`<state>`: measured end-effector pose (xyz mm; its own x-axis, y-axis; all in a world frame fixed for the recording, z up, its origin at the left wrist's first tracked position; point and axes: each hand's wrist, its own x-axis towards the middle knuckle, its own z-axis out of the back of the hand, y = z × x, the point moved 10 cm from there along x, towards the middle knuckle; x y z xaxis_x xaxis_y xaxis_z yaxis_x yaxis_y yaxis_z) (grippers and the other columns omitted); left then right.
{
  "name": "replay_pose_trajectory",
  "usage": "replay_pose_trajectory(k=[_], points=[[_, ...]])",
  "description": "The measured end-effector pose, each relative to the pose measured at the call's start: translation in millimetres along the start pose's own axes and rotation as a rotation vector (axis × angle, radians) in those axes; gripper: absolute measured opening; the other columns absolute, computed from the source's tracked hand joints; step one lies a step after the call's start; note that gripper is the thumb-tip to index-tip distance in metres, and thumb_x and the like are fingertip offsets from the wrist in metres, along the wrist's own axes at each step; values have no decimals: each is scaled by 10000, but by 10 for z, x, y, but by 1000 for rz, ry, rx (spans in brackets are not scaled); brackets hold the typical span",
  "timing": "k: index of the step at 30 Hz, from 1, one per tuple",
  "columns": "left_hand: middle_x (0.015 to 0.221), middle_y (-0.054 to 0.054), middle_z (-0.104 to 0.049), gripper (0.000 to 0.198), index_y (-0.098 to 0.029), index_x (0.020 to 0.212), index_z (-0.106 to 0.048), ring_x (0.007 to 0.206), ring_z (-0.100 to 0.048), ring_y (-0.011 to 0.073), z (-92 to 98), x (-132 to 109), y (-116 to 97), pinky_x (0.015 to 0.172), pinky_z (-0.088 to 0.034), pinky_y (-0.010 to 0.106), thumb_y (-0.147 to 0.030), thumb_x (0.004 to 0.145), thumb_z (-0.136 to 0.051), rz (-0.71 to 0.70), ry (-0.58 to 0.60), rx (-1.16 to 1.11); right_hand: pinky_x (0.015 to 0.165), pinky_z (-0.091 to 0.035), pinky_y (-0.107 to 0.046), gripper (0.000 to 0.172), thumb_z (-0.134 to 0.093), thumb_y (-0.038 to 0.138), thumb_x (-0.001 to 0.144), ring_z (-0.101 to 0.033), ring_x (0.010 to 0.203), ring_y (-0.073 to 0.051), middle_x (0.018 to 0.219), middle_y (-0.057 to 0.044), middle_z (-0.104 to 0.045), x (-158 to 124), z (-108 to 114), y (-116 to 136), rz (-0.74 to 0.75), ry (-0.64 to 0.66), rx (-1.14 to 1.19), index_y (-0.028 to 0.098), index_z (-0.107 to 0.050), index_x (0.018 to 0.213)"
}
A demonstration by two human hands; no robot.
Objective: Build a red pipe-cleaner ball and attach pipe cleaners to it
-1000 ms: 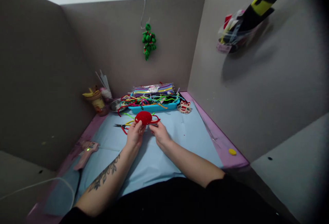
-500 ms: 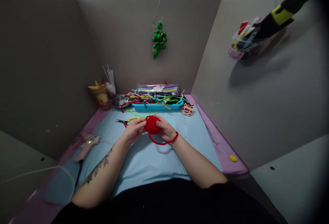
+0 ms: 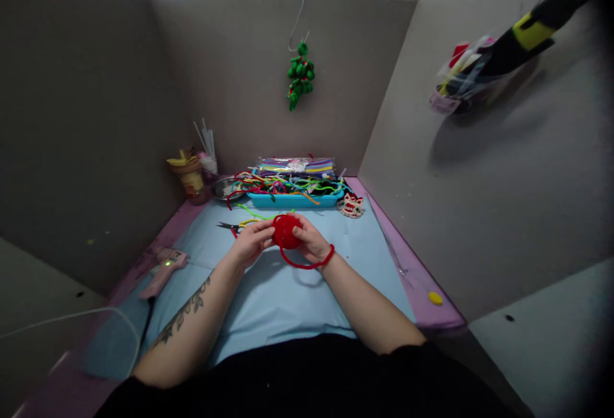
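Between my two hands is a round red disc coiled from fuzzy pipe cleaner [image 3: 286,231], held above the blue sheet [image 3: 288,296]. My left hand [image 3: 253,241] pinches its left edge with thumb and fingers. On the other side, my right hand [image 3: 311,240] grips the disc, its thumb on the face and the fingers behind. A loose red tail loops from the disc below my right hand to the wrist. Scissors [image 3: 245,224] with yellow handles lie just beyond my left hand, beside a green pipe cleaner [image 3: 249,213].
A blue tray [image 3: 297,201] of tangled pipe cleaners stands at the back, a metal dish [image 3: 225,189] beside it. On the left are a pink glue gun [image 3: 165,271] and a cup [image 3: 192,181]. A yellow piece [image 3: 435,298] lies right. Grey partitions surround the table.
The view has shifted very slightly. Both hands keep their hold on the red coiled disc, with hardly any movement.
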<state>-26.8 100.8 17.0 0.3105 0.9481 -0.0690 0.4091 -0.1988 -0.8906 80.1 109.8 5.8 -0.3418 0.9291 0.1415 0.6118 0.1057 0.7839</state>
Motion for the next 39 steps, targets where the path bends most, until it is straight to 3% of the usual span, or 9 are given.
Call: replay_pose_trajectory(k=[13, 17, 23, 32, 35, 37, 39], points=[[919, 103, -743, 400, -129, 1028, -726, 741, -663, 175, -13, 17, -109, 728, -512, 282, -299, 672, -796, -115, 122, 253, 806, -526, -345, 492, -822, 363, 632, -654, 876, -203, 1041, -69, -695, -8, 5, -33, -38, 16, -59, 198, -614, 1046], [884, 101, -744, 432, -127, 1026, -723, 710, -670, 176, 3, 18, -53, 701, -509, 274, -289, 638, -817, -45, 102, 238, 803, -528, -334, 481, -822, 356, 628, -655, 875, -202, 1029, -68, -703, -20, -18, 1, -38, 15, -88, 191, -627, 1035], [711, 63, -716, 328, -116, 829, -684, 586, -653, 138, 126, 34, 90, 599, -496, 225, -187, 557, -855, 92, 36, 166, 774, -535, -310, 464, -831, 349, 614, -665, 848, -192, 1007, -59, -714, -25, -55, -29, -86, 44, -82, 187, -647, 1009], [678, 42, -703, 371, -118, 806, -655, 567, -644, 128, 49, 43, 215, 563, -472, 204, -173, 513, -876, 163, 50, 117, 755, -532, -304, 453, -765, 433, 685, -660, 800, -172, 966, -57, -711, -5, -18, -248, -219, 59, -26, 163, -644, 1029], [736, 49, -718, 377, -113, 827, -674, 615, -653, 129, 61, 79, 164, 599, -482, 206, -180, 513, -872, 105, -16, 45, 810, -515, -360, 478, -681, 515, 734, -641, 868, -197, 1023, -66, -679, 35, 125, -218, -133, -89, -113, 187, -622, 1077], [792, 52, -728, 387, -117, 868, -682, 673, -664, 131, 117, 105, 119, 657, -497, 210, -177, 530, -859, 42, -93, -33, 900, -474, -401, 464, -661, 496, 749, -605, 981, -216, 1107, -60, -638, 10, 271, -42, 27, -276, -280, 231, -600, 1125], [817, 50, -731, 400, -122, 899, -679, 693, -665, 124, 185, 118, 119, 678, -500, 206, -163, 539, -847, 11, -171, -97, 1002, -403, -416, 478, -725, 389, 701, -528, 1128, -232, 1219, -48, -574, -59, 233, 206, 221, -355, -534, 278, -597, 1148]])
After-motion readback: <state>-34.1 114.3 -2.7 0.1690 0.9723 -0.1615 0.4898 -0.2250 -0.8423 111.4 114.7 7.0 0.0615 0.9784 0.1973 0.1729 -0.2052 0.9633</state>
